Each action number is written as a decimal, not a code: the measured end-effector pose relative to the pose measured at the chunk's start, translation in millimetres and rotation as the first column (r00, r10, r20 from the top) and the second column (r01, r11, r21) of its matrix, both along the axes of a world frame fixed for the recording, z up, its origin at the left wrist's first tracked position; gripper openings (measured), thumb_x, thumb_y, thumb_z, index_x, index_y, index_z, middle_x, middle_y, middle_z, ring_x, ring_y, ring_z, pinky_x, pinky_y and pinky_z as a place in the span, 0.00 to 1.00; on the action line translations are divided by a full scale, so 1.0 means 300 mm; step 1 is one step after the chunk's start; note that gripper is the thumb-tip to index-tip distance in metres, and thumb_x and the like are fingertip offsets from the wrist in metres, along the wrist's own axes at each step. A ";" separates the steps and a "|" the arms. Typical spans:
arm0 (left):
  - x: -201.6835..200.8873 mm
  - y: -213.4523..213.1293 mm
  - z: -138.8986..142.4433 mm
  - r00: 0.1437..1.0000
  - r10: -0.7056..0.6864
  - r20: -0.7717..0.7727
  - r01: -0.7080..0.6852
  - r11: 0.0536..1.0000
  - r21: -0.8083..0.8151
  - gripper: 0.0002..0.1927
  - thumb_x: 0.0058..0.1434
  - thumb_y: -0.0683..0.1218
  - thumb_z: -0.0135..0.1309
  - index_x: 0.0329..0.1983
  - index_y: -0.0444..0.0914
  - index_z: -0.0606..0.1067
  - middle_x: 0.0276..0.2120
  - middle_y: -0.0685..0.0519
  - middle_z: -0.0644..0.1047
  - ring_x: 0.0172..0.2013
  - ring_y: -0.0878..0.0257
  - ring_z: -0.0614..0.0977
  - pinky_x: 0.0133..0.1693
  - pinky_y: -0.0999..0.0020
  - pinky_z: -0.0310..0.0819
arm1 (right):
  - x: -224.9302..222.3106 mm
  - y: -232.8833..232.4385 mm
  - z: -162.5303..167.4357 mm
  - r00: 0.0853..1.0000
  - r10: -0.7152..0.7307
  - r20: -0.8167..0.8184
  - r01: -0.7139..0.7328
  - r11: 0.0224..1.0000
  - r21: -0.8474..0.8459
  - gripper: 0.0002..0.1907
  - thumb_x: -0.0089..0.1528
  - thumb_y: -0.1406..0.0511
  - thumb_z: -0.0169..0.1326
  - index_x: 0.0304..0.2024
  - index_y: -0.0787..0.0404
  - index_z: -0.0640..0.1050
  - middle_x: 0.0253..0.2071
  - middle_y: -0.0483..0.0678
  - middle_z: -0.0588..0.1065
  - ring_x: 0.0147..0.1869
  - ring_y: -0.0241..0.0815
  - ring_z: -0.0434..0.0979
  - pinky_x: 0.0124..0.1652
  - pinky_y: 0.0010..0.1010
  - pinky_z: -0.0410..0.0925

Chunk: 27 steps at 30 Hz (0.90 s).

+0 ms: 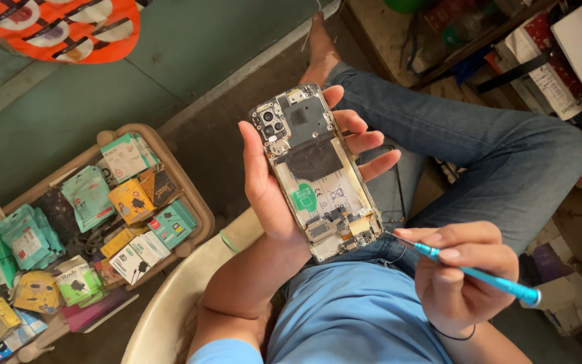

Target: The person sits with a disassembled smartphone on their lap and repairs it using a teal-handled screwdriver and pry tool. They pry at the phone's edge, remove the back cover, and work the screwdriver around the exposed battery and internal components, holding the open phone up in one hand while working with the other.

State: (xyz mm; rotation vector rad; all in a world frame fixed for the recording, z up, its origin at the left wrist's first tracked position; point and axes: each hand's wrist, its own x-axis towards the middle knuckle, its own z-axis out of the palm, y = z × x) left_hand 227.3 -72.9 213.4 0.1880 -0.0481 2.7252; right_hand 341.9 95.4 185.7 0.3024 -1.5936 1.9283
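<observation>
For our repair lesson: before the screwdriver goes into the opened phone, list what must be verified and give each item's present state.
1. Opened phone firmly supported in the left hand: ok, fingers wrap its far edge.
2. Back cover off, internals facing up: ok.
3. Blue screwdriver gripped in the right hand: ok, pen-style grip.
4. Tip aligned with a screw at the phone's lower end: cannot tell, too small to see.
5. Tip touching the phone: cannot tell, though it is right at the lower corner.
6. Place ready for loose screws: not ok, none visible; the tray holds packets.

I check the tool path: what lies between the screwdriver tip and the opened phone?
Nothing. In the head view, the blue screwdriver tip sits right at the phone lower corner.
</observation>
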 end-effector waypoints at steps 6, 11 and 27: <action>-0.002 -0.005 0.001 1.000 0.017 -0.005 -0.018 0.999 -0.045 0.45 0.79 0.75 0.27 0.71 0.30 0.61 0.54 0.37 0.75 0.58 0.46 0.79 0.65 0.38 0.68 | -0.007 0.002 0.041 1.000 -0.013 -0.026 0.020 0.959 0.281 0.07 0.72 0.67 0.51 0.48 0.66 0.70 0.47 0.55 0.70 0.45 0.52 0.85 0.51 0.44 0.82; -0.003 -0.006 0.010 1.000 0.011 -0.007 -0.011 0.999 -0.048 0.46 0.78 0.75 0.29 0.72 0.29 0.61 0.54 0.36 0.75 0.57 0.46 0.79 0.65 0.38 0.68 | -0.006 0.003 0.054 1.000 0.013 -0.005 -0.011 0.958 0.288 0.09 0.73 0.64 0.50 0.48 0.66 0.71 0.48 0.54 0.70 0.49 0.53 0.85 0.51 0.42 0.82; 0.010 -0.011 0.018 0.999 0.003 0.035 0.002 0.989 -0.151 0.45 0.76 0.73 0.32 0.74 0.30 0.59 0.55 0.39 0.75 0.58 0.47 0.78 0.65 0.40 0.68 | 0.005 0.024 0.041 0.998 -0.004 -0.068 0.016 0.985 0.174 0.12 0.75 0.61 0.49 0.46 0.64 0.75 0.43 0.57 0.73 0.47 0.47 0.79 0.47 0.37 0.77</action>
